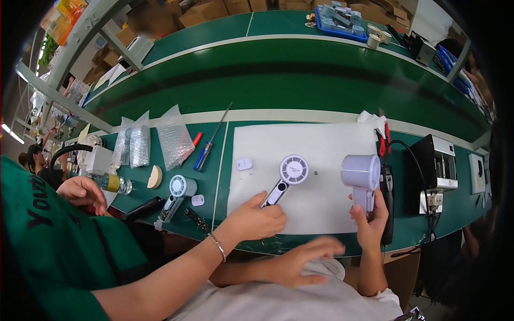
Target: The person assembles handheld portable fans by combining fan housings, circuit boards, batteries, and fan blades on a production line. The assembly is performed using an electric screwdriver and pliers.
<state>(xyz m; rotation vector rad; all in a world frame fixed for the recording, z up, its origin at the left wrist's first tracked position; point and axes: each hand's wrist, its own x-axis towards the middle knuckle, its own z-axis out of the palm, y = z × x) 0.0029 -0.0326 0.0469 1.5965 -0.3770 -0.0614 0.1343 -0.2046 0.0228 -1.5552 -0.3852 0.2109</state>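
My right hand (368, 218) grips the handle of a lavender handheld fan (360, 170), holding it upright with its round head above the right side of a white sheet (334, 211). My left hand (302, 262), slightly blurred, hovers near the bench's front edge with fingers stretched out and nothing in it. A co-worker's hand (256, 216) with a bracelet reaches from the left and holds a second lavender fan (294, 169) by its handle, its round grille facing up over the sheet. Between the two fans lies a tiny dark part (316, 173).
On the sheet's left is a small lavender plate (244, 163). Farther left lie a screwdriver (204, 155), bubble-wrap bags (174, 136), a pale blue fan (183, 185) and a bottle (115, 183). A black power tool (386, 198) and a black-and-silver device (432, 168) stand right.
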